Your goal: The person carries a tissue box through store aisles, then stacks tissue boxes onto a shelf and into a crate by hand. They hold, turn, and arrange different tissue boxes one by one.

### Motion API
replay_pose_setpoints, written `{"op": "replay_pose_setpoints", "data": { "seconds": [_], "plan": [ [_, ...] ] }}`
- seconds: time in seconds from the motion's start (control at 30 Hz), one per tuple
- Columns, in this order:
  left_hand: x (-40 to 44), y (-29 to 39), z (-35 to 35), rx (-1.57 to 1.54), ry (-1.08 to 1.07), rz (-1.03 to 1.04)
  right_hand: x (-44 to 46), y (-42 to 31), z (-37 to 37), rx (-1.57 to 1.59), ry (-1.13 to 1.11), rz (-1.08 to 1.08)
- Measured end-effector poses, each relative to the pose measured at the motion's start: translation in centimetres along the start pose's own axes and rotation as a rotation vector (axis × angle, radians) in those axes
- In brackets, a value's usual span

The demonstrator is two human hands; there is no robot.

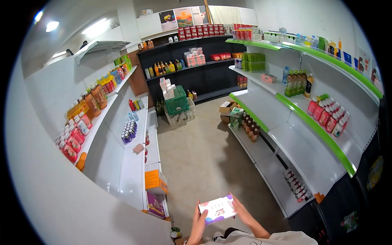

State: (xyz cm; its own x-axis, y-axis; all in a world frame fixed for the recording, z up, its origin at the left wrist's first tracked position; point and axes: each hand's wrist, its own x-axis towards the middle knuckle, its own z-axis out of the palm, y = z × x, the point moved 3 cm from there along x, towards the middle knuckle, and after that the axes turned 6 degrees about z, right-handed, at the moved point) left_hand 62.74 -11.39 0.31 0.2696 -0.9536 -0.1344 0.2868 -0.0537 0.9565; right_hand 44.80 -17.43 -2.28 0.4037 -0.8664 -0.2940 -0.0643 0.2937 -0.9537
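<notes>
A flat white box (218, 207) with colourful printing and purple and blue corners is held level in front of my body, above the floor. My left hand (199, 220) grips its left edge, with the thumb lying on the top face. At the opposite edge, my right hand (241, 213) is closed around the right side. The fingers under the box are hidden. No shelf is touched by either hand.
White shelves (134, 169) with bottles run along the left, an orange box (156, 182) low on them. Green-edged shelves (261, 122) line the right. A green crate (178, 100) on a white basket (181, 118) stands on the floor (196, 157) ahead. Cardboard boxes (227, 109) sit by the right shelving.
</notes>
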Motion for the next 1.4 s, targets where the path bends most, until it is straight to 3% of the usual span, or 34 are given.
{"op": "replay_pose_setpoints", "data": {
  "seconds": [0.13, 0.2, 0.3, 0.33, 0.37, 0.47, 0.53, 0.67, 0.83, 0.97, 1.1, 1.23, 1.4],
  "plan": [
    [4.0, -4.4, -1.8, 0.028, 0.104, -0.207, 6.1, 4.5, -1.1, -0.021, -0.039, 0.168],
    [7.2, -10.1, -3.2, -0.108, 0.227, -0.027, 9.9, 6.5, -1.5, -0.029, -0.051, 0.217],
    [13.1, -10.8, -4.0, -0.231, 0.184, -0.174, 17.1, 6.8, -2.0, -0.016, -0.036, 0.123],
    [15.4, -9.8, -3.8, -0.174, 0.169, -0.159, 19.1, 6.5, -2.2, -0.018, -0.026, 0.095],
    [18.4, -7.8, -3.1, -0.121, 0.153, -0.143, 20.6, 3.0, -2.4, 0.051, -0.072, 0.198],
    [27.2, -2.1, -1.3, -0.013, 0.09, -0.067, 28.1, -2.9, -3.9, 0.027, -0.023, 0.118],
    [32.4, 2.4, 0.2, 0.049, 0.036, 0.002, 33.2, -7.1, -4.8, 0.127, -0.03, -0.075],
    [41.8, 7.6, 3.3, 0.118, -0.05, 0.122, 40.3, -14.0, -7.1, 0.087, -0.044, -0.148],
    [48.1, 5.9, 3.7, 0.122, -0.048, 0.076, 45.7, -15.4, -9.0, 0.04, -0.002, -0.07],
    [52.4, 1.4, 2.8, 0.015, 0.002, -0.073, 50.2, -13.1, -10.4, 0.046, 0.006, 0.173],
    [59.4, -0.4, 1.5, 0.04, 0.014, -0.117, 56.4, -12.9, -10.9, 0.078, 0.011, 0.219],
    [69.4, 1.6, 0.5, 0.062, -0.052, -0.093, 64.8, -17.0, -10.7, 0.041, 0.051, 0.152],
    [82.8, 9.7, 1.4, 0.059, -0.121, 0.073, 77.6, -24.8, -11.1, -0.022, 0.083, 0.008]
  ]
}}
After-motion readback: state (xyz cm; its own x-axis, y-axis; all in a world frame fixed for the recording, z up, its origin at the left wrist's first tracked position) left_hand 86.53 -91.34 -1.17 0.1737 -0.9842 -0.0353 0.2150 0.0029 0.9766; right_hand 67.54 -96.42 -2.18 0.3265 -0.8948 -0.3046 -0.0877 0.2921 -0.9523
